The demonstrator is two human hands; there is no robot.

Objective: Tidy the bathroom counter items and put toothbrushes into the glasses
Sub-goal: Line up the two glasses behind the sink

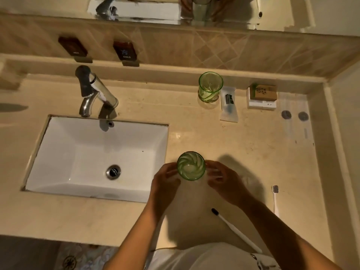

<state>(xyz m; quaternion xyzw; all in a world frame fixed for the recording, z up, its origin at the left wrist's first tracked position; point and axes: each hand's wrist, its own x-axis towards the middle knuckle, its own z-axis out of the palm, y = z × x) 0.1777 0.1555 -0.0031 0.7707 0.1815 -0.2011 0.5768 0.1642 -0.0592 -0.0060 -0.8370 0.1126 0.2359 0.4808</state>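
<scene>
Both hands, left hand and right hand, have fingers clamped on the empty green glass at lower centre of the worktop, while both toothbrushes, black-headed toothbrush and white toothbrush, lie loose at lower right, and the second glass at upper right is empty too.

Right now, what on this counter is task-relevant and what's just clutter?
Task items: near green swirled glass held between left hand and right hand; far green glass; black-bristled white toothbrush; pale toothbrush.

Lying about: clear sachet; brown soap box.
</scene>
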